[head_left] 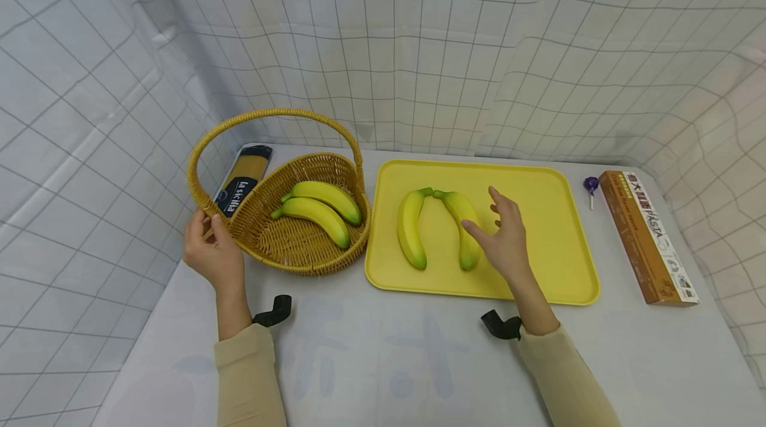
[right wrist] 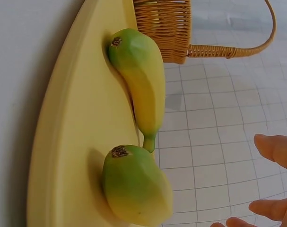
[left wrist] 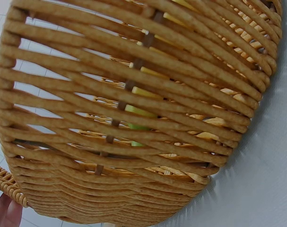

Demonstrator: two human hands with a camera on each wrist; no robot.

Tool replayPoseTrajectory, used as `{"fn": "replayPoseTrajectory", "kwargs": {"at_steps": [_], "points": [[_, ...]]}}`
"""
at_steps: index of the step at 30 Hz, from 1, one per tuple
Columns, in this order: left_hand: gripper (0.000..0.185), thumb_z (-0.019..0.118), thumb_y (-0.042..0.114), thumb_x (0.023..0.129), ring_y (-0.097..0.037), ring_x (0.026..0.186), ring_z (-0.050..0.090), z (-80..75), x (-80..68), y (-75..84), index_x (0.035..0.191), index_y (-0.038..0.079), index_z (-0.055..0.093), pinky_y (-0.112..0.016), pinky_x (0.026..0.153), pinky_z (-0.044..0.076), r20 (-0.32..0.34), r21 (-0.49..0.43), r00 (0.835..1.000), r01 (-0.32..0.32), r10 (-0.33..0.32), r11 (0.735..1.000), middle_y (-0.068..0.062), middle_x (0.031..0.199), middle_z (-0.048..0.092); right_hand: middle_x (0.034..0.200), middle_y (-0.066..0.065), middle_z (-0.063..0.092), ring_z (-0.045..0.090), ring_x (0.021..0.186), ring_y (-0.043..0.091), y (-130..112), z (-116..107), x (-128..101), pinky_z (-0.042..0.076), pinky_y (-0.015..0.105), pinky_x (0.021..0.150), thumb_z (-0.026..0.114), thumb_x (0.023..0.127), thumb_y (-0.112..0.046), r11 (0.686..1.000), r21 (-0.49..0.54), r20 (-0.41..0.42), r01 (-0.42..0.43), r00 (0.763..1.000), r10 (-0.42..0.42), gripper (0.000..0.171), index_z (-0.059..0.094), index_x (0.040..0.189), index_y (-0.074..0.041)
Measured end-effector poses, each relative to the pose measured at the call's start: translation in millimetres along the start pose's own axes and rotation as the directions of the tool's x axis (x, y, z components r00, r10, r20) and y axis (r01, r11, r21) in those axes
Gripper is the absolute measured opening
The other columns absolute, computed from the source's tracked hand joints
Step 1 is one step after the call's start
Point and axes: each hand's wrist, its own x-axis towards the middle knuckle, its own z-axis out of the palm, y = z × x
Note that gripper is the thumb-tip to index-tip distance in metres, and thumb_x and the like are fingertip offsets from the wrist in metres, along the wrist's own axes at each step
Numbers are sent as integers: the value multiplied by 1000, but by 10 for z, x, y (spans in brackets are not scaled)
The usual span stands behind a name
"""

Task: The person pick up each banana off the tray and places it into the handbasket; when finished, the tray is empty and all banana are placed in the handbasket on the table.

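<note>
Your left hand gripped the wicker basket at its rim, on a pale grey table hemmed in by white gridded cloth. Your right hand hovered, fingers spread, just over the right banana lying on the yellow tray beside the basket.

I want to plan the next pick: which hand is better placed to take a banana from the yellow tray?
The right hand: it hovers open beside the nearer banana on the tray, while the left hand holds the basket rim.
</note>
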Motion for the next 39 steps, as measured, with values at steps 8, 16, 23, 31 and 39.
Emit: {"fn": "replayPoseTrajectory", "kwargs": {"at_steps": [8, 16, 23, 31, 39], "points": [[24, 56, 14, 96, 8, 89, 57, 4, 4, -32, 111, 3, 71, -5, 70, 44, -1, 5, 1000, -25, 25, 1000, -15, 102, 69, 149, 25, 33, 39, 129, 40, 91, 33, 32, 38, 56, 103, 73, 88, -19, 998, -10, 48, -67, 997, 68, 80, 28, 153, -5], [25, 56, 15, 97, 8, 89, 56, 2, -2, -20, 112, 3, 71, -5, 71, 44, 1, 7, 1000, -26, 26, 1000, -15, 102, 69, 150, 26, 32, 40, 130, 41, 178, 72, 56, 38, 55, 104, 73, 88, -20, 993, -9, 77, -115, 990, 115, 82, 27, 153, -3], [26, 56, 19, 97, -6, 93, 63, 4, -1, 17, 112, 5, 72, -7, 72, 45, 11, 12, 1000, -4, 3, 1000, -15, 104, 69, 150, 27, 31, 40, 129, 42, 263, 107, 72, 37, 55, 105, 71, 89, -24, 989, -31, 103, -146, 984, 148, 83, 25, 154, -2], [27, 56, 19, 98, -2, 92, 61, 5, 3, -9, 113, 2, 70, -7, 73, 46, 21, 11, 1000, -18, 18, 1000, -16, 104, 68, 153, 27, 27, 39, 133, 42, 346, 142, 87, 38, 56, 107, 70, 90, -32, 976, -63, 156, -209, 964, 216, 88, 19, 155, -3], [27, 55, 21, 98, -10, 95, 64, -1, -6, -3, 115, 6, 71, -9, 74, 46, 19, 11, 1000, 12, -12, 1000, -15, 107, 69, 153, 26, 27, 37, 135, 41, 378, 159, 101, 36, 55, 109, 69, 89, -37, 962, -84, 187, -258, 945, 270, 91, 17, 156, -3]]}}
